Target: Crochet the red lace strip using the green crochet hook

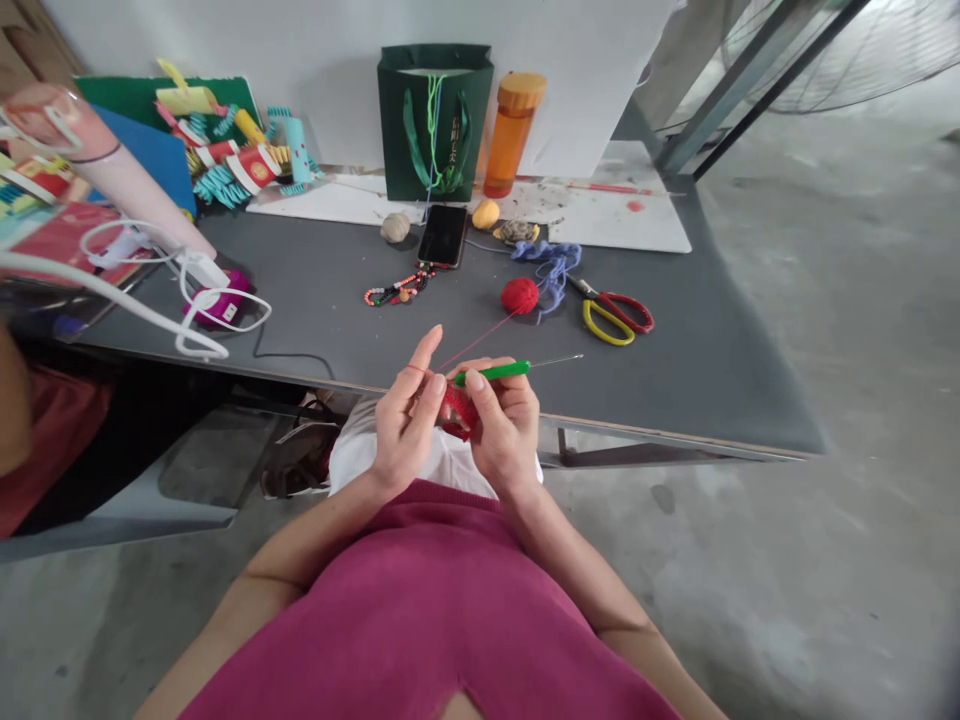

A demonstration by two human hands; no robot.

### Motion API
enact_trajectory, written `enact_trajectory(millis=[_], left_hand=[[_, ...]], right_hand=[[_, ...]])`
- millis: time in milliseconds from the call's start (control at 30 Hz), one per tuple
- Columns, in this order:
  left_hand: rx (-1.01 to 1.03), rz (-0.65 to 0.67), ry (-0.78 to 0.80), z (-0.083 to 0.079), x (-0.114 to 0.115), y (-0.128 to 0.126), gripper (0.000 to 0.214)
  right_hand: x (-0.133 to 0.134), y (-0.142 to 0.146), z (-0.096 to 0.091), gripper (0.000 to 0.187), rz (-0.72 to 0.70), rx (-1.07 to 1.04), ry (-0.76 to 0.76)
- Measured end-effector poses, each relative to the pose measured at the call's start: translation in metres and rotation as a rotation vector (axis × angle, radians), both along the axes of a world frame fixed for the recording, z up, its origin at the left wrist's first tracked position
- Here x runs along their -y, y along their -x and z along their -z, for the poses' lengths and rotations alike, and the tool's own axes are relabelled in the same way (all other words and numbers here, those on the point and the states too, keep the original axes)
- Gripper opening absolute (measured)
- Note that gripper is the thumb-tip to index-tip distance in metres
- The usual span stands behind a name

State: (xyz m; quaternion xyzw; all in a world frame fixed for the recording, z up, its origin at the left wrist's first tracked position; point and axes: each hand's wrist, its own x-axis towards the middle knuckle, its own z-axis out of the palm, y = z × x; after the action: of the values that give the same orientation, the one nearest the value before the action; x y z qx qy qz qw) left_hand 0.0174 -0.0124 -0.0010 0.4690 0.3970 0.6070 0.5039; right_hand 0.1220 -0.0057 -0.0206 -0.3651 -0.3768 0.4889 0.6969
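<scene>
My left hand [405, 420] pinches a small red crochet piece [459, 410], its forefinger raised with the red yarn strand looped over it. My right hand [504, 420] grips a green-handled crochet hook [496, 372] whose metal shaft sticks out to the right. The strand runs up to a red yarn ball [520, 295] on the grey table [720, 370]. Both hands hover just in front of the table's near edge.
Red-and-yellow scissors [616, 313], blue yarn [553, 262], a black phone [443, 235] and a bead string [396, 290] lie beyond. A green gift bag [435, 120] and orange bottle [512, 133] stand at the back. White cables [187, 300] and paper crafts [232, 150] fill the left.
</scene>
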Motion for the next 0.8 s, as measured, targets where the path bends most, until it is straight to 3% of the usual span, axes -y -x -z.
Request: enact_trajectory(millis=[100, 300, 600, 800], left_hand=[[-0.040, -0.054, -0.027, 0.002, 0.002, 0.000, 0.044], [-0.144, -0.208, -0.105, 0.003, 0.004, 0.003, 0.031], [-0.147, -0.234, -0.164, 0.014, 0.001, 0.002, 0.036], [-0.098, -0.247, -0.083, 0.017, -0.006, 0.008, 0.050]], right_hand=[[0.001, 0.001, -0.002, 0.029, -0.006, 0.028, -0.011], [0.004, 0.001, -0.011, 0.031, -0.044, 0.146, -0.092], [-0.002, 0.004, -0.014, 0.033, -0.139, 0.096, -0.032], [-0.010, 0.002, -0.011, 0.040, -0.255, 0.014, 0.003]])
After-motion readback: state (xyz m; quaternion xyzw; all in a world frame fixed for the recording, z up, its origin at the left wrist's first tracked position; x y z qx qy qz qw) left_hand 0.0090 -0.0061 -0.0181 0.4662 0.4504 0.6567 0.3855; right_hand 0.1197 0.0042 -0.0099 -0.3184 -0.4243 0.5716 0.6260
